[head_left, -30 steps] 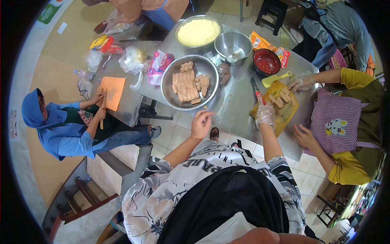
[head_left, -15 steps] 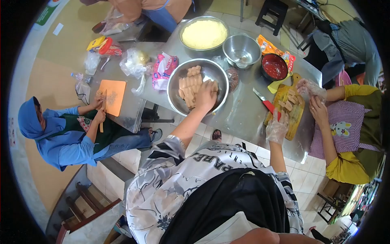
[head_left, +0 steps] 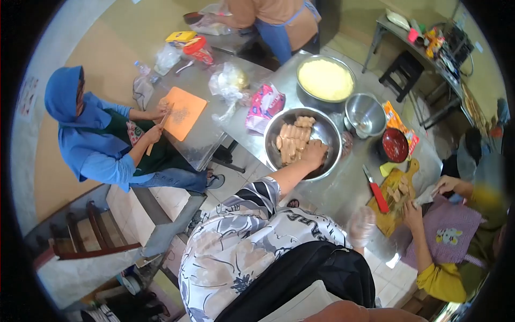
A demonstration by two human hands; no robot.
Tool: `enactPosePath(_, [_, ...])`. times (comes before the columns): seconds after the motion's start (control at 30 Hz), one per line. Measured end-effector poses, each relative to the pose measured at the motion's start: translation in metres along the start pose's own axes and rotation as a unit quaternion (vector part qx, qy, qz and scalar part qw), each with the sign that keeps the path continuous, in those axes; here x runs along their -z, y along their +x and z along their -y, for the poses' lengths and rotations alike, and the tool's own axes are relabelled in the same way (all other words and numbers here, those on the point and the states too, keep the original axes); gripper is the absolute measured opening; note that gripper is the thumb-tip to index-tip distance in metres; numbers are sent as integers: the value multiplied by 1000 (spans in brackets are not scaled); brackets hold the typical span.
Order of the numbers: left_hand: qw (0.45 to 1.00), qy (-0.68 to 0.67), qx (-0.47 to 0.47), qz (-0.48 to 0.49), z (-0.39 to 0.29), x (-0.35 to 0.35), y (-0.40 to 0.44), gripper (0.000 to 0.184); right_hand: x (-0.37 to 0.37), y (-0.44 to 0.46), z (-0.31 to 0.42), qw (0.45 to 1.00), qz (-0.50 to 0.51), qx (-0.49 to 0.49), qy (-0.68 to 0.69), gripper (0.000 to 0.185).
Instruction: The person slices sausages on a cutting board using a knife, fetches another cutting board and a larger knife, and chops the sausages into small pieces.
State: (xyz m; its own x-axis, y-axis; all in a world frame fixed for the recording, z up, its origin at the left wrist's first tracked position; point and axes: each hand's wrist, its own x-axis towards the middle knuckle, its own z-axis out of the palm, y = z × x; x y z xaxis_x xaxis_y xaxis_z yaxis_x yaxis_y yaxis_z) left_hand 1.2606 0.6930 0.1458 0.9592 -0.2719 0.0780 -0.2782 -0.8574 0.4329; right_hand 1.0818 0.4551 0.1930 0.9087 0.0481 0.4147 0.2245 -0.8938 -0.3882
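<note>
head view: wide steel bowl [head_left: 333,134] on metal table [head_left: 343,199]; peeled sausages [head_left: 293,134] inside, lying in rows toward bowl's left and back. left hand [head_left: 315,154], bare, dips into bowl's right side, fingertips hidden; cannot tell whether it grasps a sausage. right hand [head_left: 362,225], clear-gloved, motion-blurred, right of bowl and nearer the wearer; cannot tell whether fingers are curled or loose. right of bowl: red-handled knife [head_left: 380,198], wooden cutting board [head_left: 386,221] bearing cut pieces [head_left: 397,191], co-worker's hand [head_left: 413,216]. behind bowl: steel pot [head_left: 366,115]. just left of bowl: pink packet [head_left: 265,110]
</note>
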Motion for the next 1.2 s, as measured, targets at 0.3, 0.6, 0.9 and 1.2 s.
enactPosePath(0.3, [997, -75, -16, 3, 10, -6, 0, 32, 135, 107, 65, 902, -306, 263, 155, 56])
enactPosePath(0.6, [995, -42, -66, 61, 7, -10, 3, 41, 34, 56, 31, 998, -8, -41, 57, 42])
enactPosePath(0.9, [994, 39, -98, 38, 12, -6, 5, 51, 133, 117, 92, 952, -178, 193, 160, 67])
enactPosePath(1.2, [987, 49, -155, -19, 13, -11, 5, 38, 55, 87, 111, 935, 206, 33, 287, 34])
